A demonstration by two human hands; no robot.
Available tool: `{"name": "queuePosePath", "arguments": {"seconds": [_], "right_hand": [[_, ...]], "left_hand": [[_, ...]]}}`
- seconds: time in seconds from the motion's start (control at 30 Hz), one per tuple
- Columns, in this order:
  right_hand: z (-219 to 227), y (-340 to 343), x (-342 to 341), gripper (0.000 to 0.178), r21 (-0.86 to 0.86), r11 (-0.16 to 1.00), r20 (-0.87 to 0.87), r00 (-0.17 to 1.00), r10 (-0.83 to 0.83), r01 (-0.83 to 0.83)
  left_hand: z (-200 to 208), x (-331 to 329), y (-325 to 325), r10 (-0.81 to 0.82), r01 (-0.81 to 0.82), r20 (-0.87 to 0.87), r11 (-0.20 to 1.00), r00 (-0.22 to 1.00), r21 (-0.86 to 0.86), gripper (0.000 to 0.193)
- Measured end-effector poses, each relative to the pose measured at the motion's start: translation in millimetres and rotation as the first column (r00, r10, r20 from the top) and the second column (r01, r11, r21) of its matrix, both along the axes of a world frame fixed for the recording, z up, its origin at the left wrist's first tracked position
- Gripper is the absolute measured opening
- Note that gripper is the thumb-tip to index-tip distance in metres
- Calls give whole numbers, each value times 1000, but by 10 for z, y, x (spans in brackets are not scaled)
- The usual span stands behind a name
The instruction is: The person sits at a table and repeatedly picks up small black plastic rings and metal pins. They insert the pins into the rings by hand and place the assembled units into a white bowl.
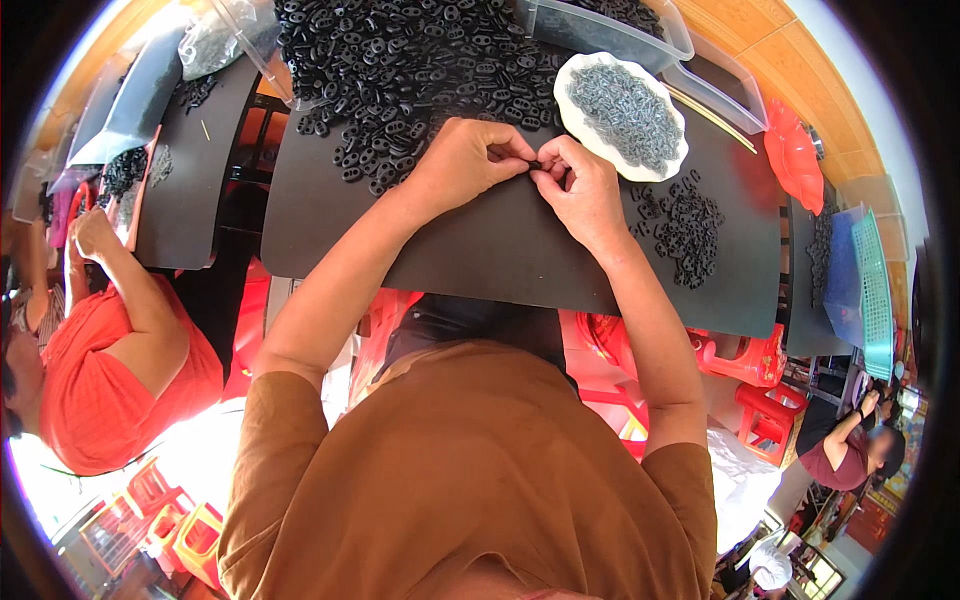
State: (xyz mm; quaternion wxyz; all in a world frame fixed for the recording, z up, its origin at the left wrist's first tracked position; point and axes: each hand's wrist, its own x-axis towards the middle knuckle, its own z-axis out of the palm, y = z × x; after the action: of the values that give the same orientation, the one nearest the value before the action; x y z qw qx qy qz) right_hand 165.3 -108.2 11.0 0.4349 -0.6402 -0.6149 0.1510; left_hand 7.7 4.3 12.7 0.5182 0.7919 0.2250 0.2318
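Observation:
My left hand (475,160) and my right hand (583,190) meet above the dark table (480,262), fingertips almost touching. Both are closed in a pinch around a small black piece (536,165), mostly hidden by the fingers. Just beyond my left hand spreads a large heap of black plastic pieces with paired holes (400,75). A white scalloped dish (567,108) lies just beyond my right hand, filled with tiny greyish metal parts (625,115) too small to name. To the right of my right wrist is a smaller, looser pile of black pieces (688,232).
Clear plastic bins (605,42) stand at the table's far edge, beside thin sticks (712,118). A red scalloped dish (795,155) and a teal basket (875,290) are at right. Red stools (745,360) sit below the table. A person in red (130,370) works at the left table.

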Motion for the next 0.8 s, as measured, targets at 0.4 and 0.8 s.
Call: {"name": "queuePosePath", "arguments": {"seconds": [0.4, 0.8], "right_hand": [[-29, -9, 3, 16, 70, 997, 9, 999, 39, -39], [-92, 4, 2, 18, 108, 993, 20, 999, 44, -46]], "left_hand": [[-49, -8, 0, -21, 19, 21, 997, 1000, 75, 5], [-118, 17, 7, -56, 37, 95, 981, 994, 191, 2]]}}
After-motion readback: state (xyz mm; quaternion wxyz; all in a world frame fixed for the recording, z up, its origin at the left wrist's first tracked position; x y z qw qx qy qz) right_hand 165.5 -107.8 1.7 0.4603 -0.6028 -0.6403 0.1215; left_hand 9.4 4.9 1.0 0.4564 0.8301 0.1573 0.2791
